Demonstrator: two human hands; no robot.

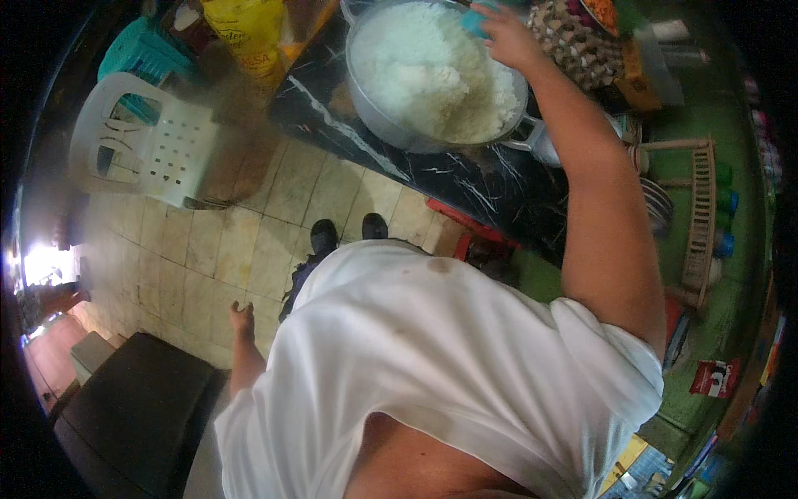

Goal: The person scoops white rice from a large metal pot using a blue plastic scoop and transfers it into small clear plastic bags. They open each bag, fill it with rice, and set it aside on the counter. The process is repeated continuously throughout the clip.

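Observation:
A large aluminium pot (381, 128) full of white cooked rice (411, 68) stands on a black, white-veined marble-look counter (386, 156). The rice is heaped in the middle and lower toward the pot's right side. At the far right rim, my right hand (508, 34) grips a teal plastic utensil (476, 24), which is partly hidden by my fingers. Its exact kind cannot be made out. My left hand (243, 319) hangs low at my side over the tiled floor, fingers apart and holding nothing.
Egg trays (576, 47) stand right of the pot, near a bowl of shredded orange food (601, 14). A wooden rack (698, 206) stands further right. A white plastic chair (165, 146) and a yellow sack (246, 37) are at left. Behind-left is a dark box-shaped surface (137, 399).

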